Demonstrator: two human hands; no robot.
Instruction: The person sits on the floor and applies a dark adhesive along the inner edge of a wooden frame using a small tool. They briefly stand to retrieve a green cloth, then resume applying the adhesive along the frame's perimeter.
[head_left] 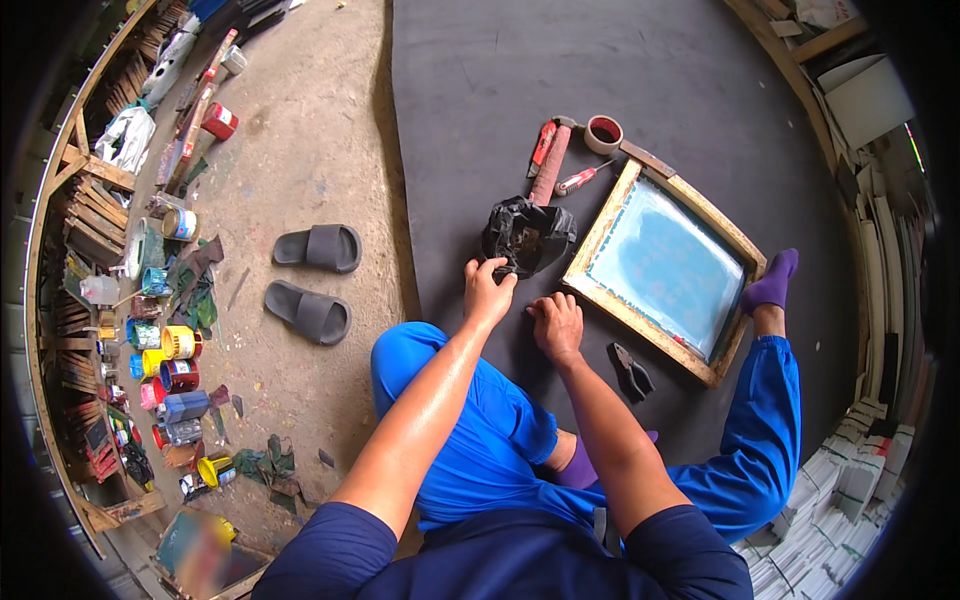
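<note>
Black plastic bag [495, 236], its mouth open, sits on the dark mat [470, 90]; the left hand [488, 292] seems to pinch its near rim between thumb and fingers. The right hand [557, 325] is loosely curled at the mat close by (whether its fingers cover anything, I cannot tell). Handling the bag looks like the step in hand; reaching inside would call for a steady rim. Shadow obscures its brownish contents. Behind it, the hammer's [549, 170] handle end is hidden; a purple sock [770, 282] overlaps the wooden frame's [604, 222] edge.
</note>
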